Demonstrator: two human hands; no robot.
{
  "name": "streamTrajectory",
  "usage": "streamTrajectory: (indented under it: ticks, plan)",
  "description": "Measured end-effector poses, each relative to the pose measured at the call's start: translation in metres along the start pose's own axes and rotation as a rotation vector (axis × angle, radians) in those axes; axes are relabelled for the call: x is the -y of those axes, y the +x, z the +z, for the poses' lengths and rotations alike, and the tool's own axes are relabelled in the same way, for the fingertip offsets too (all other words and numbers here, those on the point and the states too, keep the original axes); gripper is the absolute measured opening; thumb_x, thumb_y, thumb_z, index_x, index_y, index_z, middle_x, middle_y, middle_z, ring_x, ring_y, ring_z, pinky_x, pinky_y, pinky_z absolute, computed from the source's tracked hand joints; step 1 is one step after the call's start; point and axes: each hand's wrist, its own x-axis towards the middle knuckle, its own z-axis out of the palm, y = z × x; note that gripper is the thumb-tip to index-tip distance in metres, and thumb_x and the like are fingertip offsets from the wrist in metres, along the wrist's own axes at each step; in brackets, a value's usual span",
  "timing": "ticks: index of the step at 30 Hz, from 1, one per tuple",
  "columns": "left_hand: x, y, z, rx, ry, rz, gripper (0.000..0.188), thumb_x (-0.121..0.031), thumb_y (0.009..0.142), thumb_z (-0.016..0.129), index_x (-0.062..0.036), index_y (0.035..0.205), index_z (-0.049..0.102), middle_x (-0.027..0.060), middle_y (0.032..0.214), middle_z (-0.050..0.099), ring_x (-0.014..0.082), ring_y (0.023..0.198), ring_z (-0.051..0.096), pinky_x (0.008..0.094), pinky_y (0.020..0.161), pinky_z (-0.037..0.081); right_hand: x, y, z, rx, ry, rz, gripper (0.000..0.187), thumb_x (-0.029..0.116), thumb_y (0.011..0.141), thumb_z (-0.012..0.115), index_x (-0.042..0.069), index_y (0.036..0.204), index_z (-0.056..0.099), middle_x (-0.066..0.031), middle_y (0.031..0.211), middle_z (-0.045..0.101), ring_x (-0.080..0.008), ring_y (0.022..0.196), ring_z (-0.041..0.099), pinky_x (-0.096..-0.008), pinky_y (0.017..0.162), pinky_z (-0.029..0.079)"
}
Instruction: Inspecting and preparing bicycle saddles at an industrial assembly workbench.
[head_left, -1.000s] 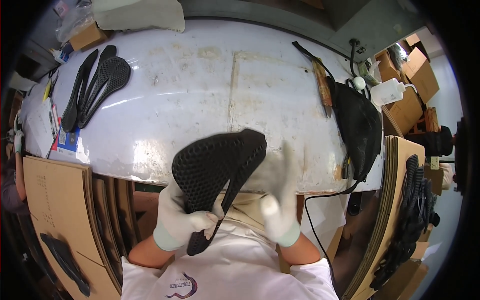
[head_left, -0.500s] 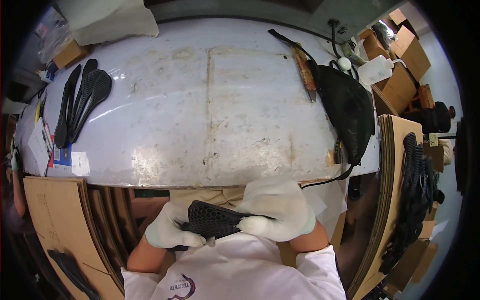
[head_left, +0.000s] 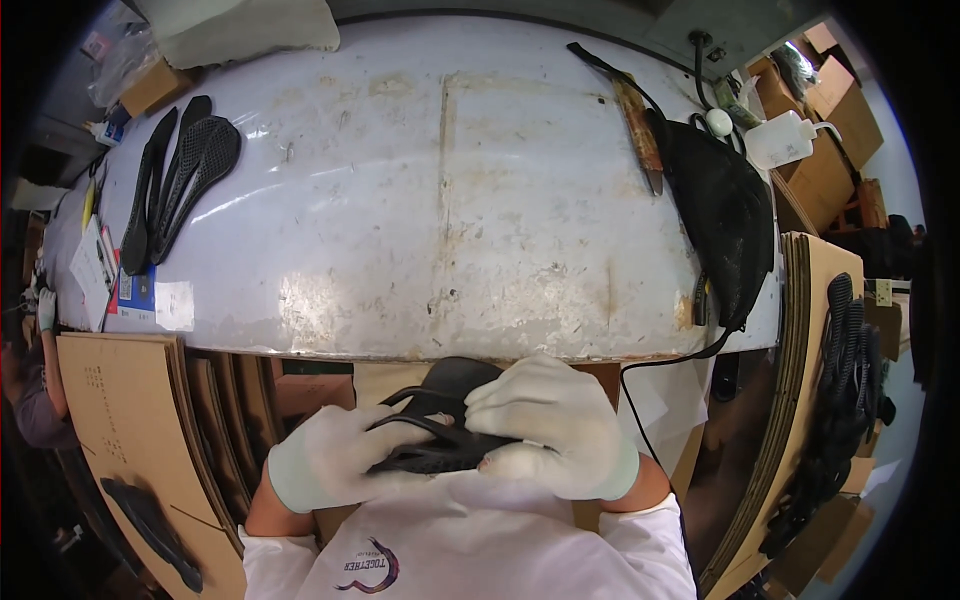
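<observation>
Close to my body, just below the table's near edge, both of my gloved hands hold a black bicycle saddle pad [head_left: 462,385]. My left hand [head_left: 335,455] is closed on its left side, with fingers reaching over the dark strips around its opening. On the right side, my right hand [head_left: 555,425] grips it, thumb underneath and fingers across the top. A smooth rounded part faces up between the hands; much of the rest is hidden by the gloves. Several more black honeycomb saddle pads [head_left: 205,155] lie together at the table's left.
The worn white table [head_left: 370,200] spans the view. At its right lie a black cloth bag [head_left: 715,220], a rusty-looking blade [head_left: 638,135] and a white squeeze bottle [head_left: 780,140]. Cardboard sheets [head_left: 125,430] stand at lower left; more black pads [head_left: 835,400] rest at right. Another person's arm [head_left: 52,365] shows far left.
The saddle pad has been turned: its honeycomb face showed before, and now a smooth rounded part and opening show. My left hand has shifted its hold. The view has moved slightly.
</observation>
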Motion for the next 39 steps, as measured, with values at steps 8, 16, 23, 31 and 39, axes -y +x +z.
streamTrajectory:
  ticks: [8,16,23,31,39]
  plan:
    - [0.021,-0.005,0.006,0.107,-0.517,-0.104,0.048,-0.025,0.077,0.097,0.0019,0.112,0.078,0.0135,0.086,0.076,0.0189,0.068,0.069,0.0313,0.062,0.052,0.007,0.012,-0.005,0.105,0.165,0.029,0.044,0.037,0.081,0.088,0.003,0.107,0.075,-0.0109,0.083,0.069,-0.0293,0.070,0.067,-0.0388,0.066,0.054]
    - [0.043,-0.009,0.009,0.149,-0.657,-0.047,0.047,-0.022,0.073,0.099,0.0032,0.107,0.079,0.0118,0.083,0.075,0.0171,0.065,0.065,0.0311,0.060,0.050,0.008,0.013,0.002,0.117,0.203,0.018,0.052,0.034,0.082,0.089,0.001,0.119,0.076,-0.0102,0.079,0.067,-0.0268,0.067,0.065,-0.0363,0.062,0.053]
    - [0.030,-0.004,0.003,0.152,-0.550,-0.091,0.043,-0.020,0.074,0.098,0.0018,0.106,0.079,0.0140,0.087,0.076,0.0238,0.066,0.069,0.0330,0.062,0.052,0.007,0.008,0.007,0.097,0.072,-0.019,0.047,0.035,0.084,0.087,0.001,0.115,0.079,-0.0095,0.081,0.068,-0.0254,0.066,0.064,-0.0368,0.061,0.051]
    - [0.010,-0.003,0.006,-0.009,-0.222,-0.005,0.035,-0.019,0.075,0.097,-0.0012,0.099,0.080,0.0126,0.086,0.076,0.0306,0.070,0.073,0.0330,0.062,0.055,0.011,0.012,0.009,0.037,-0.045,-0.069,0.041,0.035,0.083,0.087,0.004,0.108,0.080,-0.0051,0.071,0.066,-0.0248,0.065,0.063,-0.0360,0.060,0.050]
    - [0.066,-0.011,0.028,0.097,-0.724,0.039,0.034,-0.014,0.072,0.099,0.0050,0.087,0.075,0.0117,0.070,0.067,0.0168,0.058,0.058,0.0319,0.053,0.041,0.009,0.012,0.011,0.078,0.156,0.037,0.047,0.035,0.081,0.090,0.005,0.116,0.079,-0.0090,0.080,0.070,-0.0250,0.069,0.068,-0.0355,0.062,0.053]
